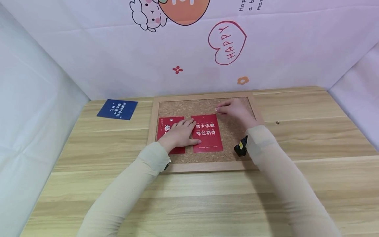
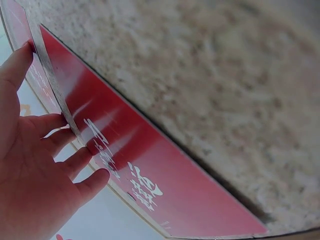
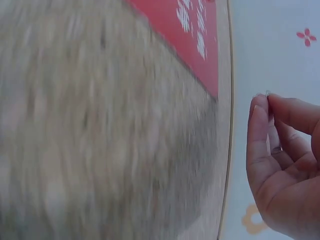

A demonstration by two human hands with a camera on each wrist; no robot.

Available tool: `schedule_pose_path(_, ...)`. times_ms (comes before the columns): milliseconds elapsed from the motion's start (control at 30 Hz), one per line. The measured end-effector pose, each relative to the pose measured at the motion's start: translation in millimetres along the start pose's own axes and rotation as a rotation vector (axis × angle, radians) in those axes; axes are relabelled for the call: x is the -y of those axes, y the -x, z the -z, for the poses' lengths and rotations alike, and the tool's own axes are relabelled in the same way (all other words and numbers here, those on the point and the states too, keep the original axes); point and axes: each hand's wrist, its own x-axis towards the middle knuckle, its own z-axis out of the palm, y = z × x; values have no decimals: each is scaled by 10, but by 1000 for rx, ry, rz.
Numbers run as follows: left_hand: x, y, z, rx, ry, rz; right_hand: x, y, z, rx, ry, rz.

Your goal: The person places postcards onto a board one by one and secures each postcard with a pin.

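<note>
My left hand (image 1: 181, 134) lies with spread fingers across two red cards on a framed corkboard (image 1: 180, 158). The left card (image 1: 161, 122) has white lettering turned sideways and a small silvery thumbtack (image 1: 171, 119) near its top. The right card (image 1: 211, 141) bears upright white characters; the left thumb and fingertips touch its left side. Above the right card's upper right corner, my right hand (image 1: 237, 112) pinches a tiny thing between thumb and fingertips, seemingly a thumbtack, mostly hidden. In the right wrist view, the right hand (image 3: 285, 175) is raised off the cork.
A dark blue card (image 1: 117, 109) with white lettering lies on the wooden table, left of the board. Another small metallic thumbtack (image 1: 277, 122) sits on the table to the right. Behind the board rises a white printed cloth (image 1: 118, 62).
</note>
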Motion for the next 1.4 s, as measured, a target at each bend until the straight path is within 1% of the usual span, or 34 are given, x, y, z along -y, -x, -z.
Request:
schedule_pose_path(100,-1,2,2,0,2,1,46,-47,-116,17,-63,-34)
schedule_pose_path(233,-1,-2,2,3,4,2,101,-95,-229,17,-113,-81)
schedule_pose_path(433,2,-3,-2,2,-3,0,137,-132,-339,26,-165,-120)
schedule_pose_path(667,0,2,1,1,-2,-5,138,-160,-427,-9,-175,-146)
schedule_pose_path(867,1,-2,-1,7,6,-3,124,-157,-466,-12,-168,-173)
schedule_pose_path(1100,9,-14,-20,1,2,-2,110,-159,-513,-18,-158,-148)
schedule_pose_path(1400,14,-20,-27,2,1,-3,98,-209,-543,-37,-119,-157)
